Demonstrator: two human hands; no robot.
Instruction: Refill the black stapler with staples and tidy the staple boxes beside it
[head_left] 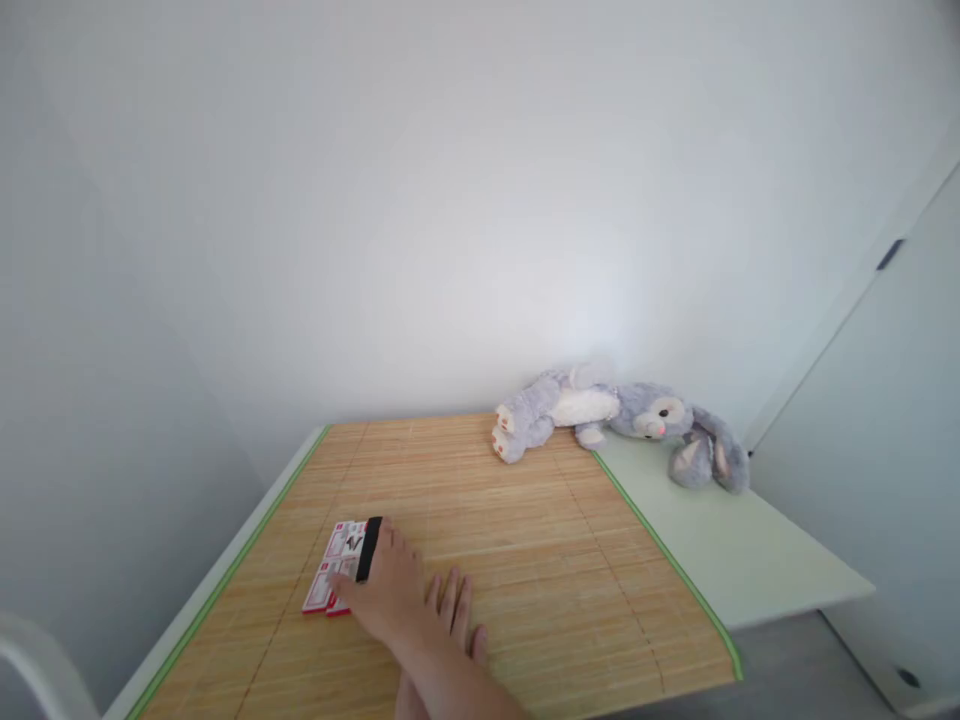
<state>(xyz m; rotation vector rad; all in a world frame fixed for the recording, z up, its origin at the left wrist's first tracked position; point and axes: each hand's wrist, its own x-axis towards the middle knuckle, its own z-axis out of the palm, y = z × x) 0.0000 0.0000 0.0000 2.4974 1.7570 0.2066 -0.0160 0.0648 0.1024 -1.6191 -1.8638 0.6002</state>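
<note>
You are reaching across the bamboo mat (525,560) with one hand (390,595) coming in from the 6 o'clock edge of the head view; which hand it is cannot be told for certain, though the thumb side suggests your right. Its fingers are curling around a small black object (369,548), pinching it against a red-and-white card pack (334,575) that is lying flat at about 8 o'clock on the mat, near the mat's green-trimmed left border. Red printing is showing on the pack, but the writing is too small to read; no brand is legible. A second set of fingers (454,600) is resting on the mat just beside the wrist, toward 6 o'clock, loosely together; whether they are holding anything cannot be told. A grey plush rabbit (622,415) is lying on its side at 1 o'clock, against the white wall (450,200), half on the mat and half on the pale green table (712,540).
</note>
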